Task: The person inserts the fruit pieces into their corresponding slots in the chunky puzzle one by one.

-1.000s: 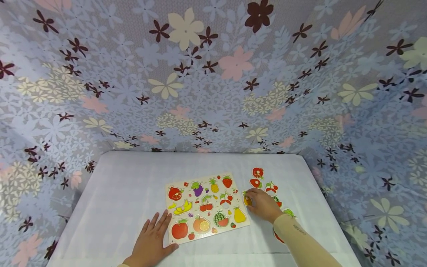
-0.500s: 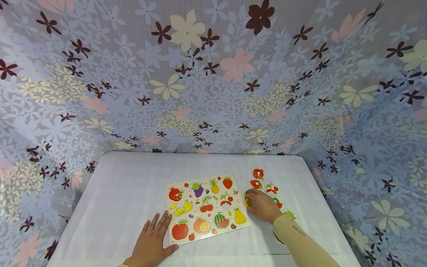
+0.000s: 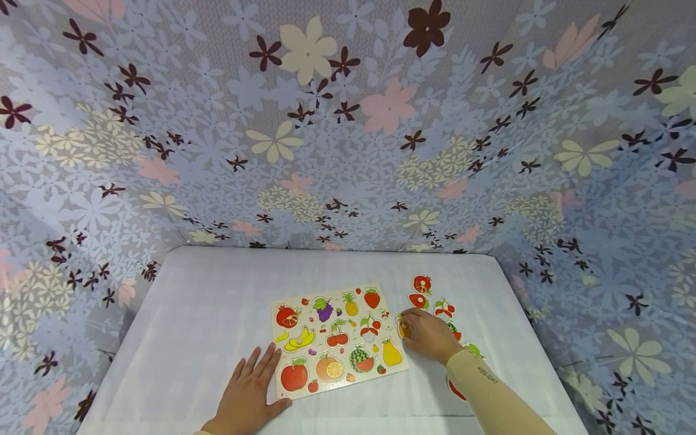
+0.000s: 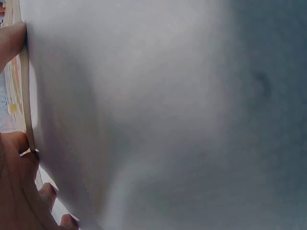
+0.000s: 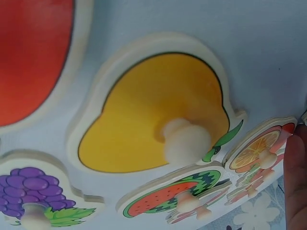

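Note:
A fruit puzzle board (image 3: 331,384) lies slightly turned on the white table, with printed fruits across it. My left hand (image 3: 244,389) rests flat at its left edge, fingers spread and thumb at the lower corner; in the left wrist view, fingertips (image 4: 12,43) lie along the board's edge. Right of the board, my right hand (image 3: 433,336) bends its fingers around an orange puzzle piece (image 5: 254,151). A finger (image 5: 296,175) shows beside that piece in the right wrist view, and its pale knob faces up. Below my right wrist lies a yellow pear piece (image 5: 139,115) with a knob.
Other loose knobbed pieces lie around my right arm: pomegranate (image 3: 422,284), strawberry (image 3: 418,300), cherries (image 3: 444,308), watermelon (image 5: 163,196) and grapes (image 5: 31,187). A red piece (image 3: 455,389) is partly hidden by the sleeve. Flowered cloth walls (image 3: 337,151) enclose the table (image 3: 212,302).
Both hands and the puzzle pieces keep practically the same places. Only the whole head view shifts very slightly.

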The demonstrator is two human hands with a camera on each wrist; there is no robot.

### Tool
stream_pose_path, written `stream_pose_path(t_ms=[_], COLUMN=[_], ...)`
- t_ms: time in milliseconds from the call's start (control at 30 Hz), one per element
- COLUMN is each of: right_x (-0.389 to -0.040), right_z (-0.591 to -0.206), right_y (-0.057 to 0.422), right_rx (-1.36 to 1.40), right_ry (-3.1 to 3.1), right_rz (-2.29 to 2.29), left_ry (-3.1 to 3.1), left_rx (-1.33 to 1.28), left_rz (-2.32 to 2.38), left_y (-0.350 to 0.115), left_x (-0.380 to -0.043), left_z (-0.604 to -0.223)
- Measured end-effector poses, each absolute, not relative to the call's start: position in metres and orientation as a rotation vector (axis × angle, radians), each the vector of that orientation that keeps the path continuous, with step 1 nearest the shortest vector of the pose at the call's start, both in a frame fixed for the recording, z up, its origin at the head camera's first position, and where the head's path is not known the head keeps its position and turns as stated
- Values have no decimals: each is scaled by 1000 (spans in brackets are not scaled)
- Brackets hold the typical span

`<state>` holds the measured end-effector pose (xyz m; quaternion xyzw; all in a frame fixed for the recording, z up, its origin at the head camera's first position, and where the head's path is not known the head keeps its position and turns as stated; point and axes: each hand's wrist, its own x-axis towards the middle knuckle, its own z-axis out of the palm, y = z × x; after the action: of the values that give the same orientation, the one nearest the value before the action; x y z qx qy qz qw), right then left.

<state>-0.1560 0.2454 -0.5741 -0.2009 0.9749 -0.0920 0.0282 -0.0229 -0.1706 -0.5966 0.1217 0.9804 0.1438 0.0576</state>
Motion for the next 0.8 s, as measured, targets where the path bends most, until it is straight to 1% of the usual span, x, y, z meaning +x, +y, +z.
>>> stream_pose_path(t_ms=[800], right_x=[-160], right_z=[-574], right_y=[249], right_rx=[-721], right_ry=[3085], right_rz=[-325], left_ry=[2987], left_rx=[379], left_rz=[397], left_y=[-171], left_x=[-23], left_z=[-599])
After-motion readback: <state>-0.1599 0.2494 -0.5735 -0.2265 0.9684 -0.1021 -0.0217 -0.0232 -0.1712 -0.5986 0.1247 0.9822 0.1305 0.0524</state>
